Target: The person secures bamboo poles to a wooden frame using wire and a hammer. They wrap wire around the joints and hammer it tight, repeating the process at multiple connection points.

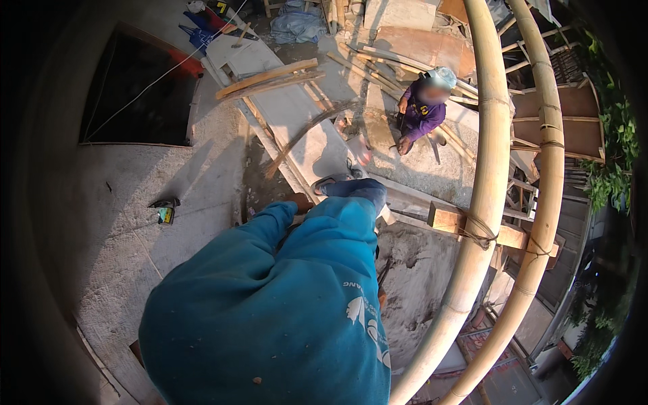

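Observation:
My left hand reaches down beside my thigh, at the end of a teal sleeve. It is close to the edge of a long wooden plank. Its back shows, but the fingers are too small and shaded to make out, as is anything in them. My right hand is out of sight. Past the hem of my teal shirt are my blue jeans and one sandalled foot. A small black object with a yellow-green patch sits against the rough concrete at left.
Two upright bamboo poles stand at my right, tied to a wooden beam. Below, a person in purple crouches near scattered bamboo. Loose timbers lie across a pale board. A dark wall opening is at upper left.

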`<control>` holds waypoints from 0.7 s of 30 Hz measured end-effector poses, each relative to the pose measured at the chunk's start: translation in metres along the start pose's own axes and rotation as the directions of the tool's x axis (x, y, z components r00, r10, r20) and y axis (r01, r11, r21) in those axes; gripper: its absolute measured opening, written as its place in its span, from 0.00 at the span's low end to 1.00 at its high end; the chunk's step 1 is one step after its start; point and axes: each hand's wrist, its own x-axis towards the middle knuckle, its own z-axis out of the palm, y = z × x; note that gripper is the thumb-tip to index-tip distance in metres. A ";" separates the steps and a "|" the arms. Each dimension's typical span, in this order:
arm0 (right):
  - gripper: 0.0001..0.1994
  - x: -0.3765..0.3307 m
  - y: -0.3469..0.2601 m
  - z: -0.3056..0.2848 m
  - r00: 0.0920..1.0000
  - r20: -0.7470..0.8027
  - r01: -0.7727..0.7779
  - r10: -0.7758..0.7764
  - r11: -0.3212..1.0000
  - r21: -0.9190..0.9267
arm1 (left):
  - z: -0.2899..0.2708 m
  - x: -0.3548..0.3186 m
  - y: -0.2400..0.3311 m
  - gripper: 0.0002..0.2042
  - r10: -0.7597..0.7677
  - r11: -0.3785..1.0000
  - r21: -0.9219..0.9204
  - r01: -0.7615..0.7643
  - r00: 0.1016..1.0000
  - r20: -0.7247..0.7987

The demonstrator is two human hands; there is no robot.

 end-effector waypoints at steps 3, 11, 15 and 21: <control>0.25 0.008 0.027 0.019 0.993 0.098 -0.061 0.068 0.996 -0.064 | -0.024 0.011 0.024 0.24 0.070 0.994 -0.085 -0.075 0.996 -0.060; 0.28 0.028 0.056 0.047 0.966 0.203 -0.131 0.160 0.980 -0.149 | -0.101 -0.012 0.053 0.18 -0.011 0.906 -0.413 -0.094 0.970 -0.244; 0.30 0.049 0.050 0.053 0.972 0.188 -0.107 0.138 0.980 -0.167 | -0.107 -0.026 0.018 0.21 -0.107 0.924 -0.382 0.011 0.967 -0.230; 0.25 0.087 -0.010 0.044 0.977 0.196 -0.076 0.079 0.997 -0.020 | -0.074 -0.027 -0.051 0.16 -0.132 0.946 -0.317 0.071 0.975 -0.178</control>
